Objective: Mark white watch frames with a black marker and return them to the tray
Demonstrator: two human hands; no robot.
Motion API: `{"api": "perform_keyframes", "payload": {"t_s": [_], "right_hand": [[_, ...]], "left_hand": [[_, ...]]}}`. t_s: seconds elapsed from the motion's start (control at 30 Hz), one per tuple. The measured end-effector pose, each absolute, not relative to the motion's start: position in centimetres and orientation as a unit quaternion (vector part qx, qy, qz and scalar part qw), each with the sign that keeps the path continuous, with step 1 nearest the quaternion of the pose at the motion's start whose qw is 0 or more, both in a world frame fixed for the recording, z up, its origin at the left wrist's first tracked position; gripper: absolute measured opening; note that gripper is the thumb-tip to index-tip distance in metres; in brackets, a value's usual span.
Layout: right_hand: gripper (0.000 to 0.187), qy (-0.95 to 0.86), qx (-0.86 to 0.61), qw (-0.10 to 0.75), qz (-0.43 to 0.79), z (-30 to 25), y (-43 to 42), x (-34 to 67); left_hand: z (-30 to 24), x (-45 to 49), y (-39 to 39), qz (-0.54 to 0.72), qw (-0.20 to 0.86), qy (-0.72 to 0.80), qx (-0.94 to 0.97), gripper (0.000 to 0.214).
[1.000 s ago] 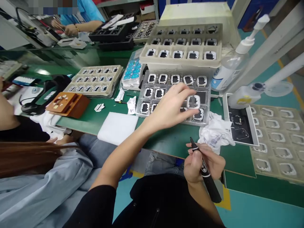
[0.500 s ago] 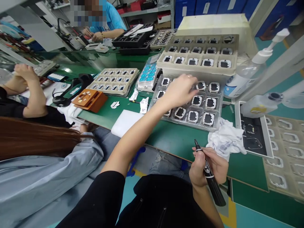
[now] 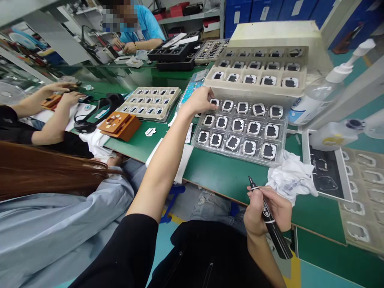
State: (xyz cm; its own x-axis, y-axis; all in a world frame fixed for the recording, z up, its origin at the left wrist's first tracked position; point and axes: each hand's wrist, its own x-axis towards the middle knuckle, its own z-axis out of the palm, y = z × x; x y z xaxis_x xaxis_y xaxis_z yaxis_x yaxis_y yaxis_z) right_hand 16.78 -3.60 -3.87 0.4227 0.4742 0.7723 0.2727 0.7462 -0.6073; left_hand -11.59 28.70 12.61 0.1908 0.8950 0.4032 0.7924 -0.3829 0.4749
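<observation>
My left hand (image 3: 199, 100) reaches over the left side of a clear plastic tray (image 3: 237, 156). Its fingers are pinched on the edge of a white square frame (image 3: 215, 103) with a dark centre, in the tray's far left pocket. More such frames fill the tray in rows. Close to my body, my right hand (image 3: 268, 210) is wrapped around a black marker (image 3: 277, 238), uncapped, with its tip pointing up and away from me. A crumpled white cloth (image 3: 291, 176) lies just beyond that hand.
Behind the clear tray, a beige tray (image 3: 255, 86) holds similar frames. A pump bottle (image 3: 318, 96) and a shallow dark box (image 3: 325, 170) stand right. Leftward are an orange block (image 3: 120, 126) and another beige tray (image 3: 150, 104). Co-workers sit at the left and across the bench.
My left hand has moved left across the clear tray, from its middle to the far left pocket. My right hand still holds the marker. The co-worker's hands at left have separated and lowered.
</observation>
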Motion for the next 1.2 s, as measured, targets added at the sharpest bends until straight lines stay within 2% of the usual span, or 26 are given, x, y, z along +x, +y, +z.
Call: {"api": "perform_keyframes", "payload": {"t_s": [0.1,0.27,0.53,0.57,0.63,0.73,0.77,0.87,1.0,1.2], "right_hand": [[0.016,-0.53,-0.346,0.772,0.057,-3.8,-3.7,16.7],[0.011,-0.531,-0.355,0.766,0.07,-3.8,-3.8,16.5],[0.02,-0.54,-0.331,0.773,0.038,-3.9,-3.4,16.4],[0.021,-0.541,-0.331,0.772,0.034,-3.9,-3.4,16.4],[0.022,-0.542,-0.329,0.773,0.026,-3.8,-3.5,16.4],[0.023,-0.546,-0.335,0.768,0.024,-3.6,-3.8,16.3],[0.023,-0.547,-0.341,0.764,0.025,-3.5,-3.9,16.2],[0.021,-0.552,-0.357,0.753,0.027,-3.1,-4.1,15.9],[0.019,-0.557,-0.372,0.742,0.019,-2.5,-4.4,15.6],[0.013,-0.56,-0.396,0.728,0.02,-2.3,-4.7,15.7]], "left_hand": [[12.4,-11.3,28.1,0.34,0.061,0.543,0.766,0.052],[11.6,-10.3,26.1,0.396,0.088,0.557,0.725,0.055],[9.6,-10.6,22.2,0.582,0.168,0.48,0.634,0.021],[9.2,-10.8,20.9,0.605,0.195,0.455,0.624,0.023],[8.3,-11.0,18.0,0.641,0.243,0.429,0.589,0.044],[8.1,-10.5,14.2,0.622,0.331,0.436,0.56,0.075],[8.4,-10.0,13.4,0.614,0.342,0.431,0.565,0.074],[10.9,-7.4,13.1,0.56,0.385,0.404,0.612,0.047],[15.3,-2.1,16.6,0.386,0.468,0.379,0.699,0.016],[18.8,3.3,23.1,0.416,0.448,0.44,0.658,0.026]]}}
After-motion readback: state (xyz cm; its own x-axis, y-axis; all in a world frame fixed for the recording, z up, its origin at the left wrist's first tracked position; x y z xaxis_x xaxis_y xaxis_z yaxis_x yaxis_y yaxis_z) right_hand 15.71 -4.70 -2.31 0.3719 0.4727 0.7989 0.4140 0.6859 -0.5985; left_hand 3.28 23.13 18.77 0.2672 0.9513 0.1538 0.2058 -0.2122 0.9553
